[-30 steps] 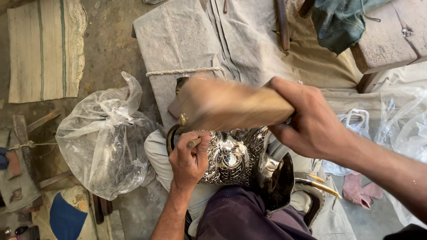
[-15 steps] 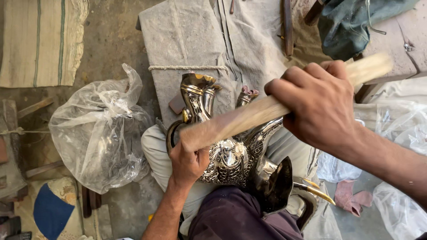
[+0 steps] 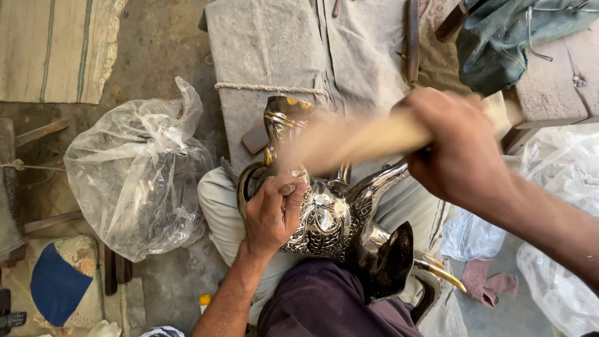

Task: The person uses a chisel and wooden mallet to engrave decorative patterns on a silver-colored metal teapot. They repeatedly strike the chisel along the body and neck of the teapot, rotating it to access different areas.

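Note:
An ornate silver coffee pot (image 3: 324, 218) with embossed patterns, a curved handle and a long spout lies across my lap. My left hand (image 3: 271, 215) holds a small punch tool (image 3: 287, 188) upright against the pot's body, near the handle. My right hand (image 3: 458, 150) grips a pale wooden mallet (image 3: 355, 140), blurred by motion, just above the punch and the pot's neck. The pot's dark pointed spout tip (image 3: 390, 259) points toward my knee.
A crumpled clear plastic bag (image 3: 134, 175) lies on the ground at left. A grey cloth-covered block (image 3: 274, 56) tied with cord stands ahead. More plastic bags (image 3: 555, 187) sit at right. A blue-and-patterned cushion (image 3: 59, 281) lies at lower left, a striped mat (image 3: 56, 43) at upper left.
The mallet swung up after a strike and is now coming down fast toward the punch. My left hand has stayed on the pot with the punch.

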